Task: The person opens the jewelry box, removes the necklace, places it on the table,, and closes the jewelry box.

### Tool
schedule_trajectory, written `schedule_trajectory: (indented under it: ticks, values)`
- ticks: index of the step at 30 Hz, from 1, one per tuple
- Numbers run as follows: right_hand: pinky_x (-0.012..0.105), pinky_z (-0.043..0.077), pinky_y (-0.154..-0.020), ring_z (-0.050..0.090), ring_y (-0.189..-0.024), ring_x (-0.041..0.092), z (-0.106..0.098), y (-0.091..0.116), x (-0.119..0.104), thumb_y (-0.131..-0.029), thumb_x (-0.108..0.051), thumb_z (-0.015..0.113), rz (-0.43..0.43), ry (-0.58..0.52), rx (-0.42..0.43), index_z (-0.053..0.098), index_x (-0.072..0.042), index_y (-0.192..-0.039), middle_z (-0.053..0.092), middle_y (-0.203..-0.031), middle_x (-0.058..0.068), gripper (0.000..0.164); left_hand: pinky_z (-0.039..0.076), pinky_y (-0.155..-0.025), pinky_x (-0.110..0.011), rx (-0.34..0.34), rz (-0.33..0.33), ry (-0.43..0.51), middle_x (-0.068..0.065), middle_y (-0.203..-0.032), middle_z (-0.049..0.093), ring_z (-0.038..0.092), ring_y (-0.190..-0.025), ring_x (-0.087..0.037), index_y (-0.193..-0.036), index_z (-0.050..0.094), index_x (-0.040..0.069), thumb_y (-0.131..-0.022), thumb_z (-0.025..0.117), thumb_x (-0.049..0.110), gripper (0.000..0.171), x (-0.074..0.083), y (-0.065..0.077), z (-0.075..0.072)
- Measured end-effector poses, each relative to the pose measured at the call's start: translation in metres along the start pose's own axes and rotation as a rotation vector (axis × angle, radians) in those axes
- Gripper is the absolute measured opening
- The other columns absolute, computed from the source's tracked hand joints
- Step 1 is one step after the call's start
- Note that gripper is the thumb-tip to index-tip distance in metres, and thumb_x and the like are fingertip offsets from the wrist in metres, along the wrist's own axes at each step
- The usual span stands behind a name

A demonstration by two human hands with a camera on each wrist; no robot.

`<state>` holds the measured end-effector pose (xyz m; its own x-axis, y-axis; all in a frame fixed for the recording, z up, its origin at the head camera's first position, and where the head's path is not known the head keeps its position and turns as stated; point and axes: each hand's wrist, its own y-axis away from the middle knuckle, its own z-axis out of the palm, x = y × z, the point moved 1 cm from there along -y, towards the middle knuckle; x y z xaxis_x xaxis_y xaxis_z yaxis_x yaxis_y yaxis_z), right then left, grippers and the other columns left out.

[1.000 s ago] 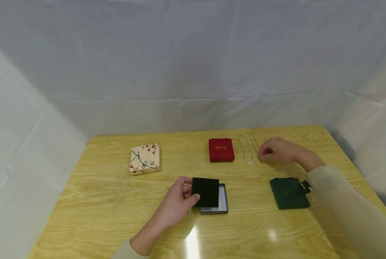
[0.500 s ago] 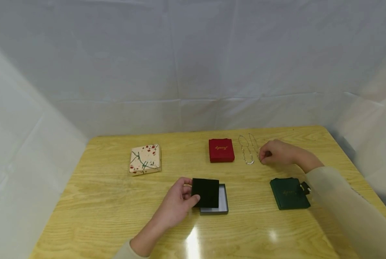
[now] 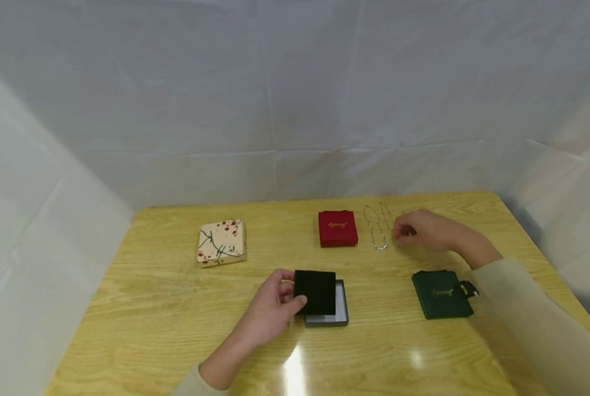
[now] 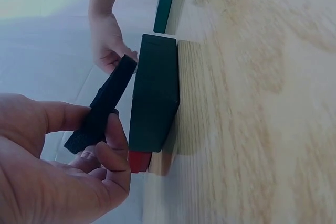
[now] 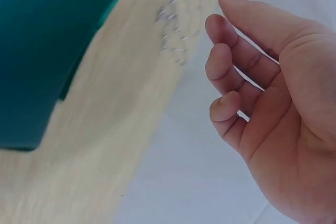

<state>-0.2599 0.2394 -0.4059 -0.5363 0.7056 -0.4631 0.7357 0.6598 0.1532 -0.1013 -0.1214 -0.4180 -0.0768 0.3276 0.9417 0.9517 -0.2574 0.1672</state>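
Note:
My left hand point(image 3: 270, 311) pinches a square black foam pad point(image 3: 315, 291) between thumb and fingers. The pad sits tilted above an open box base point(image 3: 342, 302) with a pale inside, hiding much of it. In the left wrist view the same foam pad point(image 4: 102, 103) slants beside the dark box wall point(image 4: 155, 93). My right hand point(image 3: 426, 230) hovers at the back right, beside two thin silver necklaces point(image 3: 382, 247) laid out on the table. The right wrist view shows its fingers loosely bent, thumb apart from them, nothing between; the silver chains point(image 5: 170, 14) lie beyond the fingertips.
A red box point(image 3: 338, 229) with gold lettering stands left of the necklaces. A green box point(image 3: 442, 294) with a black tab lies in front of the right forearm. A cream box with red flowers point(image 3: 221, 243) sits at the left. White cloth point(image 3: 275, 110) walls the table's back.
My right hand has shifted slightly left and back near the right-hand necklace's end. The left hand with the foam pad has hardly moved.

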Motion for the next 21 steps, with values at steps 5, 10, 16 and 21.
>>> schedule_trajectory:
  ticks: [5, 10, 16, 21]
  values:
    - [0.03, 0.047, -0.064, 0.052, -0.071, 0.009, 0.002, 0.005, -0.022, -0.094, -0.017, 0.063, -0.052, 0.053, 0.057, 0.067, -0.015, -0.102, 0.061, -0.084, -0.007, 0.009, 0.048, -0.057, -0.029, -0.009, 0.01, 0.004, -0.007, -0.095, 0.067, 0.055, -0.072, -0.018, -0.124, 0.045, 0.001, -0.09, 0.065, 0.014, 0.042, 0.0, -0.002, 0.001]
    - [0.027, 0.049, -0.066, 0.055, -0.075, 0.006, 0.008, 0.01, -0.046, -0.093, -0.022, 0.064, -0.078, 0.062, 0.095, 0.065, -0.019, -0.108, 0.06, -0.09, -0.013, 0.015, 0.048, -0.056, -0.029, -0.021, 0.015, 0.018, -0.007, -0.095, 0.067, 0.056, -0.073, -0.019, -0.124, 0.044, 0.0, -0.091, 0.064, 0.013, 0.04, 0.0, -0.005, 0.001]
    - [0.026, 0.05, -0.069, 0.054, -0.078, 0.005, 0.018, 0.015, -0.076, -0.092, -0.026, 0.067, -0.104, 0.071, 0.102, 0.061, -0.019, -0.116, 0.059, -0.099, -0.011, 0.027, 0.047, -0.058, -0.03, -0.027, 0.008, 0.026, -0.006, -0.095, 0.067, 0.055, -0.074, -0.018, -0.123, 0.044, 0.001, -0.091, 0.064, 0.014, 0.04, 0.0, -0.006, 0.001]
    - [0.025, 0.05, -0.072, 0.055, -0.085, 0.008, 0.026, 0.016, -0.095, -0.091, -0.029, 0.067, -0.136, 0.078, 0.11, 0.059, -0.017, -0.122, 0.059, -0.107, -0.01, 0.034, 0.046, -0.056, -0.029, -0.032, 0.01, 0.038, -0.007, -0.093, 0.067, 0.054, -0.07, -0.017, -0.122, 0.044, 0.001, -0.091, 0.064, 0.013, 0.04, 0.0, -0.007, 0.002]
